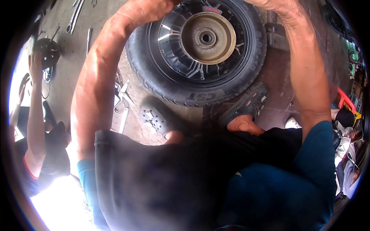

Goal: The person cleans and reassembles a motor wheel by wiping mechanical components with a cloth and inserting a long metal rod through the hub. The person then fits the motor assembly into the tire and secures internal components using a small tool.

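Note:
A black tyre (154, 82) on a dark motor-hub wheel lies flat on the floor just beyond my feet. At the wheel's centre is a round, tan recessed metal drum (189, 42) with a bored hub (206, 37). My left hand (160, 8) reaches to the wheel's far left side and is cut off by the upper edge. On the far right side my right hand (275, 4) shows only its heel and wrist. The fingers of both hands are out of sight, so I cannot tell whether they touch the tyre or hold anything.
Scissors-like metal tools (122, 94) lie left of the tyre, near my dark clog (156, 115). Spanners (74, 17) and a rod (89, 40) lie farther left. At the left edge, another person's hand (35, 63) is by a dark round part (48, 52). A metal block (278, 40) sits right.

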Motion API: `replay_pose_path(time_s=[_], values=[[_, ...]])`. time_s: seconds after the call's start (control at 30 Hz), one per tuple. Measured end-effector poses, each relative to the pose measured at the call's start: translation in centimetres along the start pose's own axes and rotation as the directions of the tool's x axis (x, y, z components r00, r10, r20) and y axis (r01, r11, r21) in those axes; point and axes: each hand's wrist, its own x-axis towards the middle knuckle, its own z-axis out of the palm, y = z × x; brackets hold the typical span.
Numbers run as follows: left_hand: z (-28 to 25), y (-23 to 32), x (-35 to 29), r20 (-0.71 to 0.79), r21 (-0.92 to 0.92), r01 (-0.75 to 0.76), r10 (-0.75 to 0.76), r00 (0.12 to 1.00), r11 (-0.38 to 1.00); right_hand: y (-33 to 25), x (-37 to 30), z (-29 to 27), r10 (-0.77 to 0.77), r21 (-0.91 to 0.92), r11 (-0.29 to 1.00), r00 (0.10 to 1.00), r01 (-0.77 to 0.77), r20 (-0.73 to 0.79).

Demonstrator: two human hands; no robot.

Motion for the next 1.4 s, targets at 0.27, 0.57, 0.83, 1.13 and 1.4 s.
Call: replay_pose_path(time_s=[0.27,0.57,0.83,1.13,1.4], values=[[-0.1,0.6,0.1,-0.026,0.173,0.078,-0.075,0.997,0.982,-0.2,0.1,1.6,0.014,-0.084,0.996,0.997,-0.02,-0.072],[-1.1,1.4,-0.1,-0.022,0.156,0.244,-0.244,0.97,0.957,7.8,0.5,4.4,0.289,-0.271,0.892,0.918,-0.361,-0.272],[-0.9,-0.4,-0.3,0.054,0.126,0.104,-0.111,0.992,0.987,7.9,0.3,4.6,0.195,-0.442,0.844,0.941,-0.306,-0.278],[-1.4,1.2,1.2,0.182,0.294,0.263,-0.324,0.928,0.919,-5.2,-9.6,-7.8,0.497,-0.836,0.446,0.865,-0.32,-0.066],[-0.2,-6.3,0.7,0.354,0.081,0.322,-0.33,0.875,0.943,4.4,-10.3,0.7,0.054,-0.709,0.656,0.953,-0.26,-0.3]])
